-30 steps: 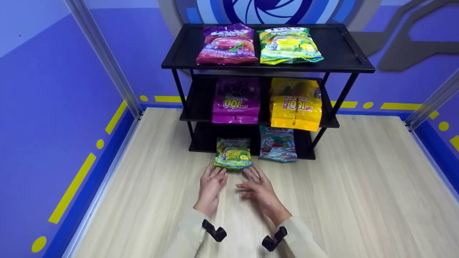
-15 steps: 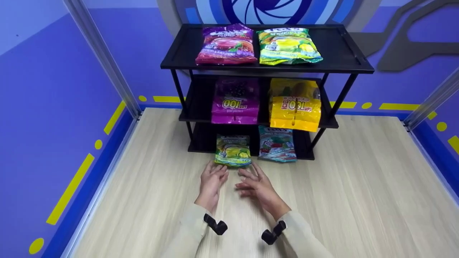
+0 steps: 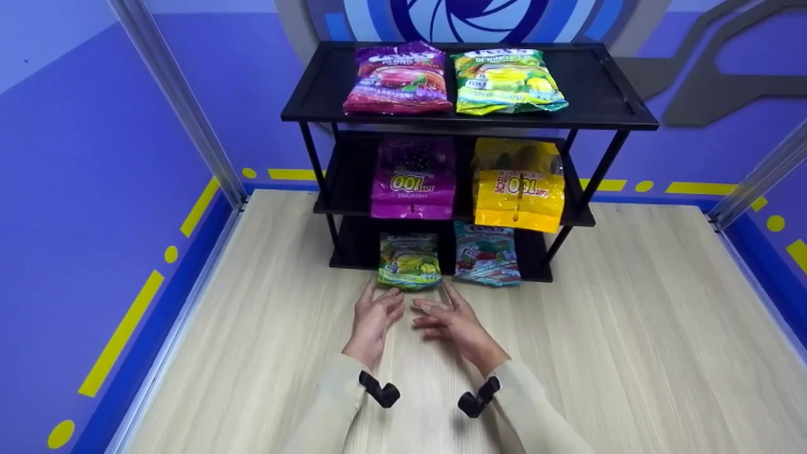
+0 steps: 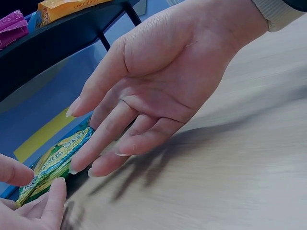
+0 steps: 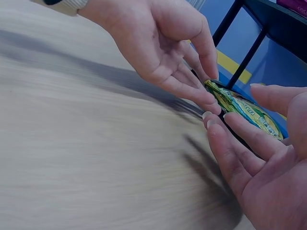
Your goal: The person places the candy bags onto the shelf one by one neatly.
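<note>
A green and yellow candy bag (image 3: pixel 410 261) lies at the left of the bottom shelf, its front edge overhanging onto the tabletop side. My left hand (image 3: pixel 373 323) has its extended fingers at the bag's front left corner. At the front right corner are the extended fingers of my right hand (image 3: pixel 459 326). Neither hand grips anything, and both palms face inward. Both wrist views show the bag's crimped front edge beyond the fingers; whether every fingertip touches it, I cannot tell. A teal candy bag (image 3: pixel 487 255) lies just to the right on the same shelf.
The black three-tier rack (image 3: pixel 586 113) stands against the blue back wall. Its top holds a purple-red candy bag (image 3: pixel 399 82) and a green-yellow one (image 3: pixel 507 82). On the middle tier are a purple pouch (image 3: pixel 413 183) and a yellow pouch (image 3: pixel 519 189). Pale wooden tabletop (image 3: pixel 630 353) surrounds it.
The green and yellow bag has slid slightly away from me, farther onto the bottom shelf. Both hands have moved forward a little behind it, fingers still extended.
</note>
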A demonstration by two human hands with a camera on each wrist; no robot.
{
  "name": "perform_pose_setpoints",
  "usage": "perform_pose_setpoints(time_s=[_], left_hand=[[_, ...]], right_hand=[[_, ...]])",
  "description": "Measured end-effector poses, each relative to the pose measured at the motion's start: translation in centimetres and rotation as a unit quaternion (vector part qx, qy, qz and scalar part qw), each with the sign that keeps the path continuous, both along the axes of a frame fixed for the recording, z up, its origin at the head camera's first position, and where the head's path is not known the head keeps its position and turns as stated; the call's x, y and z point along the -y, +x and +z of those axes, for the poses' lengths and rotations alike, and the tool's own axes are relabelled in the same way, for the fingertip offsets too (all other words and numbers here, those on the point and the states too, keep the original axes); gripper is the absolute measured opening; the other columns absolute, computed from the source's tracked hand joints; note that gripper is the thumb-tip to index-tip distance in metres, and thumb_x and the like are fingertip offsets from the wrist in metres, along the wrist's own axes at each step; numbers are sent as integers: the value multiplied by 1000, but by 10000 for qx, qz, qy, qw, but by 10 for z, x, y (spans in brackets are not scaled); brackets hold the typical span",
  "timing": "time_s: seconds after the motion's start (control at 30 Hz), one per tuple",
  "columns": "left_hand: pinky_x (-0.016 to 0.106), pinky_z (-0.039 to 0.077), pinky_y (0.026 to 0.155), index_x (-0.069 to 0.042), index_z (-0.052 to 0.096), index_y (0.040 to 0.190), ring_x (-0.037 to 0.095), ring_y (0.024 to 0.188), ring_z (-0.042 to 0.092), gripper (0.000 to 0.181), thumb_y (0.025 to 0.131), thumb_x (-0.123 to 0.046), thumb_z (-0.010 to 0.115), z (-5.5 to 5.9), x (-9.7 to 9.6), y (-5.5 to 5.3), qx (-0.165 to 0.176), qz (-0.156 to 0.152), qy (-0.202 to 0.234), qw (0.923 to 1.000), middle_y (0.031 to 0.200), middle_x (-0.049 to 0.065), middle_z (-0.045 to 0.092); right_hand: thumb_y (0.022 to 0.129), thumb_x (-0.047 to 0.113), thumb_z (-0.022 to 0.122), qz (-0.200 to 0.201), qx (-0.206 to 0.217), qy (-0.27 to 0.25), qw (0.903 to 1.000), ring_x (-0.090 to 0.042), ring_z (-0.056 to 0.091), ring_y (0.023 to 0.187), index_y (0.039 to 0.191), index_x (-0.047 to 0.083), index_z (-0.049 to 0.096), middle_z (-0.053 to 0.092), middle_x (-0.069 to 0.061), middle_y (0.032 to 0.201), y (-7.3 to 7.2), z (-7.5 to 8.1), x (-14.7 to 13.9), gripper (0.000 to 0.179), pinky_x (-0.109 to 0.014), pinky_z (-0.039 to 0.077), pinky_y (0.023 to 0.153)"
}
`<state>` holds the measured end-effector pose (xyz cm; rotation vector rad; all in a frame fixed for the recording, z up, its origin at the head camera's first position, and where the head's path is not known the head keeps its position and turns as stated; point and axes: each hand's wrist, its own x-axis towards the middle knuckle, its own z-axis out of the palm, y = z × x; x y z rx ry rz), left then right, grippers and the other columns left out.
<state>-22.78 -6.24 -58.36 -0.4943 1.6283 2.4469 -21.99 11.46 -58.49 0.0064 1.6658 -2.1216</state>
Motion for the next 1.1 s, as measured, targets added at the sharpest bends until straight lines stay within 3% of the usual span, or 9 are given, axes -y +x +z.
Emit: perform_pose_setpoints(time_s=[0.47, 1.1], left_hand=[[39, 49, 105, -15, 4, 157, 34, 129, 52, 74, 97, -4, 47, -2, 1, -9, -45, -141, -44, 9999, 145, 26, 44], [39, 51, 101, -20, 2, 157, 33, 122, 58, 76, 98, -4, 47, -5, 0, -18, 10, -230, -197, 9995, 140, 25, 51]], right_hand=[[96, 20, 60, 16, 14, 349, 9994, -28, 71, 100, 156, 23, -5, 59, -17, 134, -9, 1, 1, 89, -38, 58, 86], [96, 20, 61, -101, -27, 535, 9985, -33, 70, 98, 156, 21, -6, 61, -21, 131, -23, -1, 5, 90, -40, 60, 81]])
